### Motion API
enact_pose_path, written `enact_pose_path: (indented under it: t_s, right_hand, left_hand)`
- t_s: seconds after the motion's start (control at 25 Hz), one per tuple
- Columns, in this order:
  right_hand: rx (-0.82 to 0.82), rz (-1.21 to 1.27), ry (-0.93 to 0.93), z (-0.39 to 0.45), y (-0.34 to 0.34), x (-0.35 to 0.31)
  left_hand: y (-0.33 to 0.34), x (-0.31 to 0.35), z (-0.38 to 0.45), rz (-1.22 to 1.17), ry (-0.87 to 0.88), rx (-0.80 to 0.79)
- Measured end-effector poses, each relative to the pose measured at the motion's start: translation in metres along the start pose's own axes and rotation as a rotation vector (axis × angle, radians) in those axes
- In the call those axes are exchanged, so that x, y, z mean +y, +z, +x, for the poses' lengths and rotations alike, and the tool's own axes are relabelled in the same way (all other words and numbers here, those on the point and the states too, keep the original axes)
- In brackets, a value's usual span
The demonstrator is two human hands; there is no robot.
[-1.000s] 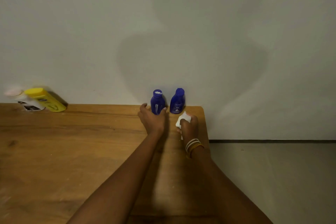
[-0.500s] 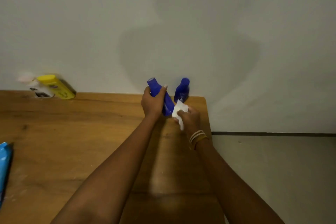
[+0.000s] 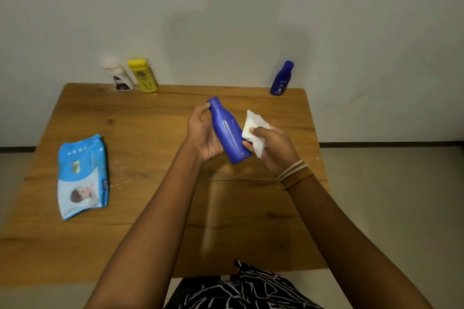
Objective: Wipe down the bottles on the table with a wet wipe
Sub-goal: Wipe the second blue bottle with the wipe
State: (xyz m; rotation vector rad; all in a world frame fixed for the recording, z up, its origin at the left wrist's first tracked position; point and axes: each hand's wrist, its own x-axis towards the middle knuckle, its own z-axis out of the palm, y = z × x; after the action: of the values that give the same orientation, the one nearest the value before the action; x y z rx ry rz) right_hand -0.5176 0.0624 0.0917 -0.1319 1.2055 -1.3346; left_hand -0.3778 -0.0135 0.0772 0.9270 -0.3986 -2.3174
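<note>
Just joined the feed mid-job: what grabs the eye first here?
The blue bottle held tilted above the middle of the wooden table: the left hand grips it while the right hand presses a white wet wipe to its side. Next, the blue wipes pack lying at the table's left, and three bottles standing along the far edge by the wall.

Tilted blue bottle [image 3: 229, 133] touching white wipe [image 3: 254, 130].

No text legible. Labels on white bottle [image 3: 120, 77], yellow bottle [image 3: 143, 77], small blue bottle [image 3: 280, 80] at frame top too blurred; wipes pack [image 3: 81, 175] print unreadable.
</note>
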Motion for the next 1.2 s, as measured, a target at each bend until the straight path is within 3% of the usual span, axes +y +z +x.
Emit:
enact_pose_path:
  t_s: [0.2,0.28,0.36,0.44,0.52,0.6,0.72,0.92,1.04,1.2]
  right_hand:
    - [-0.064,0.112,0.097,-0.057,0.046,0.028]
    - [-0.029,0.001,0.03,-0.073,0.062,0.032]
    - [0.063,-0.34,-0.28,-0.084,0.078,0.034]
    - [0.18,-0.758,-0.765,-0.091,0.093,0.034]
    - [0.149,-0.985,-1.099,-0.09,0.106,0.036]
    - [0.027,-1.185,-1.192,-0.085,0.115,0.046]
    - [-0.097,-1.425,-1.162,-0.084,0.115,0.076]
    - [-0.218,-1.558,-1.316,-0.104,0.085,0.119]
    - [-0.34,-1.495,-1.407,-0.113,0.067,0.112]
    - [0.022,-1.221,-1.44,-0.094,0.106,0.051]
  left_hand:
    - [-0.033,0.009,-0.063,0.059,-0.023,-0.105]
    - [-0.036,0.011,-0.078,0.093,-0.037,-0.141]
    - [-0.043,0.02,-0.09,0.141,-0.016,-0.19]
    - [-0.05,0.03,-0.099,0.186,0.01,-0.232]
    - [-0.051,0.035,-0.103,0.193,0.023,-0.227]
    - [-0.047,0.038,-0.106,0.174,0.048,-0.197]
    - [-0.052,0.044,-0.107,0.13,0.095,-0.146]
    - [-0.064,0.048,-0.109,0.177,0.061,-0.144]
    - [-0.063,0.049,-0.106,0.184,0.067,-0.18]
    - [-0.05,0.047,-0.103,0.162,0.082,-0.231]
